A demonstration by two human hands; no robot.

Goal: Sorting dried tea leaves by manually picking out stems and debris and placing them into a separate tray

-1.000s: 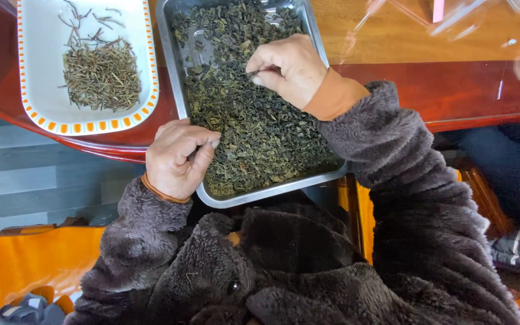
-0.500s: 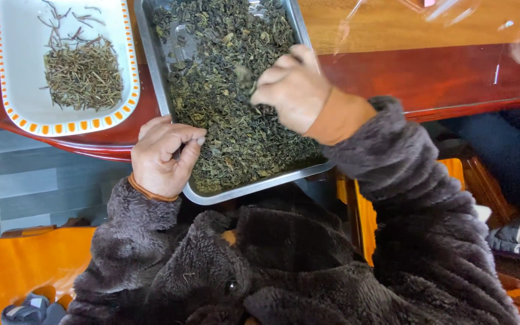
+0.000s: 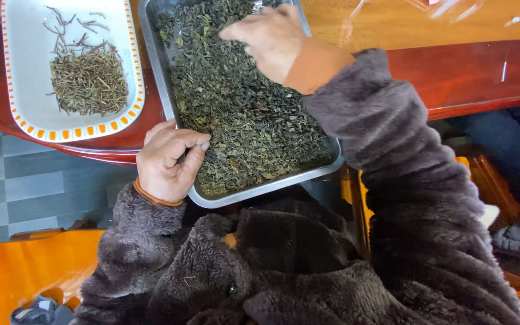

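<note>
Running from lower centre to top of frame, our steel tray [image 3: 165, 90] holds tea leaves [image 3: 242, 114]; left hand [image 3: 167, 162] curled at its edge, right hand [image 3: 269, 39] fingers bunched above the leaves.

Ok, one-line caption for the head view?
Right hand over a steel tray of tea leaves; left hand at its edge.
</note>
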